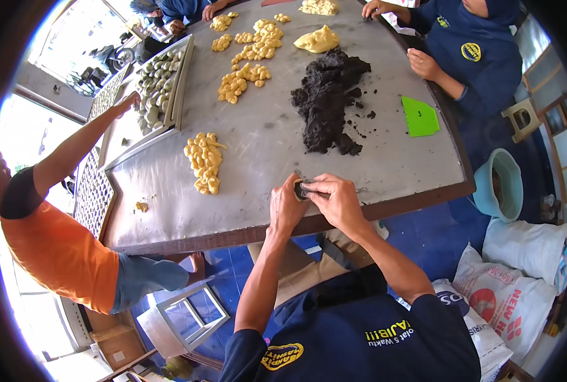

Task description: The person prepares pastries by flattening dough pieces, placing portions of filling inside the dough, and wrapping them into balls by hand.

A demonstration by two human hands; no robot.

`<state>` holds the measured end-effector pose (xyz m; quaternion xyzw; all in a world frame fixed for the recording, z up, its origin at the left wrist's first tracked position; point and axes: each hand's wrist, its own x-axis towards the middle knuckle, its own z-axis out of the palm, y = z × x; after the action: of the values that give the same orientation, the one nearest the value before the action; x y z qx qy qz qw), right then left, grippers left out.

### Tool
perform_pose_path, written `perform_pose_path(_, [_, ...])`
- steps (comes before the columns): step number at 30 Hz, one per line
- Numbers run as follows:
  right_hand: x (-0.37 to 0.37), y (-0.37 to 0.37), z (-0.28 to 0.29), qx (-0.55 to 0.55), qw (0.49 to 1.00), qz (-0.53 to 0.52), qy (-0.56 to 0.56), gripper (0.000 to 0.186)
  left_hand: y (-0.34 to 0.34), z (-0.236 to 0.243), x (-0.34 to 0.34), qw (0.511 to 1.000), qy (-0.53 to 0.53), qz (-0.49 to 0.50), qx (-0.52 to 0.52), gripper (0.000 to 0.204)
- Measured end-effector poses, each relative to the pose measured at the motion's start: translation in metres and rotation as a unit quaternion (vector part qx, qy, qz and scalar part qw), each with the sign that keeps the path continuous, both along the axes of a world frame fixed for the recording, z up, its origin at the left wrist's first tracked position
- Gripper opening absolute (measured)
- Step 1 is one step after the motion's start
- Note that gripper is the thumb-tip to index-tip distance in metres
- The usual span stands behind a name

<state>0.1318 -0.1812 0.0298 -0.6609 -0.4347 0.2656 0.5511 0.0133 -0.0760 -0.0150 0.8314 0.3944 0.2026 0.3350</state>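
Observation:
Close to the table's near edge, my left hand is closed around a small piece of dough with dark filling. My right hand meets it there, thumb and fingers pinched on the dark filling. Beyond my hands a crumbly black heap of filling lies on the metal tabletop. To the left is a cluster of yellow dough pieces. Farther back lie more dough pieces and a larger dough lump. A green flat scraper rests right of the black heap.
At the left, a person in orange reaches toward a tray of round pieces. Another person in dark blue works at the right edge, with others at the far end. A bucket, sacks and a stool stand on the floor.

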Motion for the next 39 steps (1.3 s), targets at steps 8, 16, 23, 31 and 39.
perform_pose_path(8, [0.002,0.01,0.016,-0.065,0.992,0.056,-0.089,0.041,0.003,0.012,-0.006,0.987,-0.128,-0.082,-0.045,0.036])
perform_pose_path(16, [0.033,0.026,-0.001,-0.06,0.977,0.081,-0.187,0.052,-0.003,0.009,0.001,0.991,-0.109,-0.064,0.044,0.017])
perform_pose_path(23, [0.101,0.025,-0.026,-0.111,0.901,-0.101,-0.406,0.039,0.005,-0.003,-0.007,0.929,-0.271,0.015,-0.251,0.048])
perform_pose_path(31, [0.145,0.043,-0.024,-0.037,0.89,-0.09,-0.446,0.031,0.001,-0.001,0.001,0.919,-0.356,0.049,-0.163,0.033])
perform_pose_path(39, [0.207,0.079,0.015,-0.176,0.894,0.053,-0.408,0.026,0.007,-0.003,-0.009,0.912,-0.326,0.018,-0.248,0.031])
